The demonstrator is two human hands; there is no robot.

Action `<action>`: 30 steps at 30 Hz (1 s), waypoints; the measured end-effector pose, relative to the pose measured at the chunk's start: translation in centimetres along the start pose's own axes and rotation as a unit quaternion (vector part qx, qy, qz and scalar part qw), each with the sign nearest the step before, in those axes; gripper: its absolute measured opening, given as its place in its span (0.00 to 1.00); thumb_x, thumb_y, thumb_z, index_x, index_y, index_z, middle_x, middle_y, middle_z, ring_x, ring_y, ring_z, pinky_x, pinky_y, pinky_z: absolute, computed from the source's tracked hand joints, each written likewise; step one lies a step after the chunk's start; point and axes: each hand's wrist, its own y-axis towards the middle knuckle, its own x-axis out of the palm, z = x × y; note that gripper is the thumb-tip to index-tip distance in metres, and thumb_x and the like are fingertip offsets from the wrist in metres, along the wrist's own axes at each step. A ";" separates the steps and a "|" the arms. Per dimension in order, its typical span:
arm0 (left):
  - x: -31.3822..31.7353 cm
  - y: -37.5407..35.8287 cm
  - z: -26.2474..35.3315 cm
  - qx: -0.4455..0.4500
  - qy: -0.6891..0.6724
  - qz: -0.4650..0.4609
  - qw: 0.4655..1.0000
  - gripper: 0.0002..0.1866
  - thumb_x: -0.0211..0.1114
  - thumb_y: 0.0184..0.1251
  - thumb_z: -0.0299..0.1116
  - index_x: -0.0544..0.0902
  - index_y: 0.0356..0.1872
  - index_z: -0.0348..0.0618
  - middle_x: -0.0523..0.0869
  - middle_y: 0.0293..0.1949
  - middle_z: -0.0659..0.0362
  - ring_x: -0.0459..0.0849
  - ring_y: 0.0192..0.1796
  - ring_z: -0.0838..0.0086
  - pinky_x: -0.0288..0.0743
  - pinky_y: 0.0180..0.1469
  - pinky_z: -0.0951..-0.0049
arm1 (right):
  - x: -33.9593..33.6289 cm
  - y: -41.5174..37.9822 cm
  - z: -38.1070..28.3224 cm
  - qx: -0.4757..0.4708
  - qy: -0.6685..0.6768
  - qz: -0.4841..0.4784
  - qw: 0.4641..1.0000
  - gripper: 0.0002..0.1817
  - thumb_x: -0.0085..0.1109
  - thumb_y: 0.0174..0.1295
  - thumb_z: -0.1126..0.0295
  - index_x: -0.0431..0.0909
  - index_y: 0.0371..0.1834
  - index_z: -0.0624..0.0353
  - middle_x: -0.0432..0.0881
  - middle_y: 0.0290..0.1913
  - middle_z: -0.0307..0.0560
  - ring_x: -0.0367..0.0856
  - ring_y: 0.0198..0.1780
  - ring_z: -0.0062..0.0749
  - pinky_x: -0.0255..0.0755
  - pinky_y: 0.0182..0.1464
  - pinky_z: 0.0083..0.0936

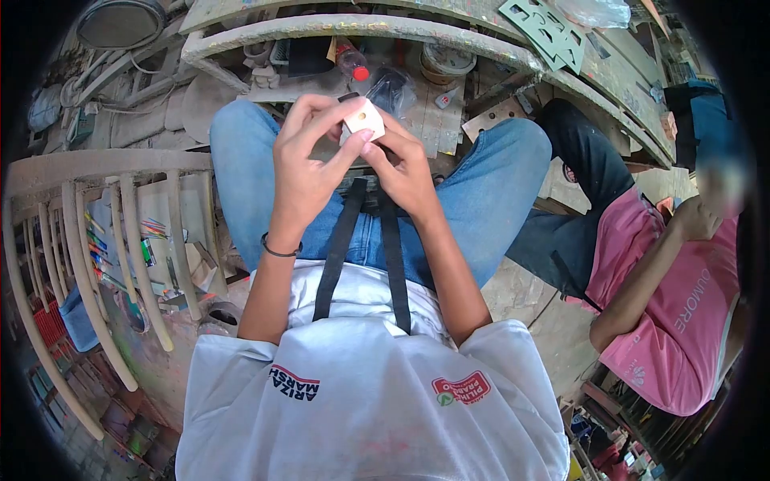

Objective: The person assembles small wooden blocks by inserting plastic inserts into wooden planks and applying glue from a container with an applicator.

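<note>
The person sits with knees apart in blue jeans (501,180), both hands raised over the lap. A small pale block (372,121) with a round brown spot on one face is between the hands, above the gap between the knees. The left hand (306,146) grasps it from the left, thumb against its near edge and fingers curled around the far side. The right hand (403,163) pinches it from the right. Something dark shows at the block's far left corner, too covered to identify.

Beyond the hands, under a workbench (361,26), lie a bottle (350,60) with a red cap and, to its right, a tub (446,61). A sheet with cut-out shapes (546,34) rests on the bench's far right. A slatted wooden frame (108,167) stands to the left. To the right sits a co-worker in a pink shirt (654,341).
</note>
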 end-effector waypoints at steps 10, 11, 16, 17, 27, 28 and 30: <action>0.2 0.2 -0.6 -0.015 -0.003 -0.016 1.000 0.11 0.67 0.54 0.20 0.82 0.39 0.36 0.80 0.41 0.53 0.81 0.41 0.67 0.74 0.46 0.71 | -0.6 0.2 -0.3 0.133 0.082 0.080 0.984 0.23 0.68 0.54 0.65 0.77 0.51 0.65 0.82 0.48 0.49 0.73 0.58 0.36 0.53 0.69 0.34; 0.2 0.4 -0.8 -0.001 -0.008 -0.019 1.000 0.11 0.67 0.54 0.20 0.82 0.39 0.36 0.80 0.41 0.53 0.81 0.41 0.67 0.74 0.46 0.71 | -0.9 0.0 0.2 0.142 0.089 0.072 0.983 0.22 0.65 0.57 0.66 0.76 0.53 0.65 0.81 0.50 0.51 0.74 0.58 0.37 0.55 0.68 0.34; 0.2 0.8 -1.5 0.004 -0.052 -0.082 0.995 0.10 0.64 0.58 0.18 0.80 0.42 0.36 0.80 0.53 0.47 0.77 0.57 0.65 0.68 0.60 0.69 | -1.4 0.3 -1.4 0.138 0.144 0.027 0.980 0.18 0.53 0.67 0.66 0.75 0.53 0.69 0.73 0.53 0.48 0.75 0.45 0.27 0.71 0.51 0.23; 0.4 1.0 -1.6 0.018 -0.078 -0.089 0.993 0.10 0.64 0.58 0.18 0.79 0.41 0.36 0.80 0.53 0.47 0.77 0.57 0.65 0.69 0.60 0.69 | -1.7 0.2 -0.9 0.120 0.145 0.005 0.982 0.17 0.52 0.67 0.66 0.76 0.51 0.69 0.73 0.54 0.48 0.76 0.45 0.28 0.71 0.50 0.23; 2.2 8.6 1.4 0.065 -0.138 -0.021 0.988 0.13 0.67 0.56 0.18 0.80 0.43 0.32 0.82 0.41 0.55 0.80 0.43 0.76 0.74 0.47 0.79 | -15.1 2.3 -3.7 0.033 -0.317 0.216 0.923 0.12 0.53 0.64 0.71 0.80 0.47 0.61 0.77 0.56 0.60 0.82 0.50 0.43 0.74 0.47 0.29; 2.3 9.2 2.5 0.077 -0.133 -0.004 0.988 0.14 0.68 0.55 0.18 0.80 0.44 0.32 0.82 0.42 0.56 0.80 0.42 0.77 0.74 0.47 0.78 | -16.4 2.2 -3.4 0.060 -0.321 0.223 0.918 0.11 0.53 0.63 0.72 0.81 0.46 0.62 0.78 0.55 0.60 0.81 0.51 0.43 0.74 0.47 0.29; 2.5 10.2 3.1 0.095 -0.135 0.002 0.986 0.17 0.69 0.53 0.17 0.80 0.46 0.33 0.81 0.42 0.56 0.79 0.42 0.78 0.74 0.46 0.79 | -17.4 1.2 -1.1 0.065 -0.334 0.236 0.910 0.10 0.53 0.62 0.74 0.81 0.44 0.63 0.78 0.54 0.60 0.80 0.52 0.46 0.74 0.48 0.30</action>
